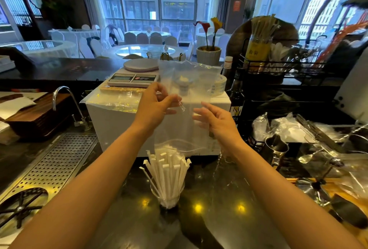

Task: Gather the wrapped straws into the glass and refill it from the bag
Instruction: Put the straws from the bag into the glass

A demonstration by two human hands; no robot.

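Note:
A clear glass (168, 199) stands on the dark counter, packed with several white paper-wrapped straws (169, 167) that fan out at the top. Above it hangs a clear plastic bag (189, 89), upside down, its open mouth just over the straw tips. It looks empty. My left hand (154, 105) pinches the bag's left side between thumb and fingers. My right hand (216, 121) is at the bag's right side with fingers spread against the plastic; a firm grip is not evident.
A white box (111, 121) with a kitchen scale (132, 78) stands right behind the glass. A perforated drain tray (57, 163) and tap (63, 97) lie left. Metal jugs, spoons and plastic wrappers (288, 139) crowd the right.

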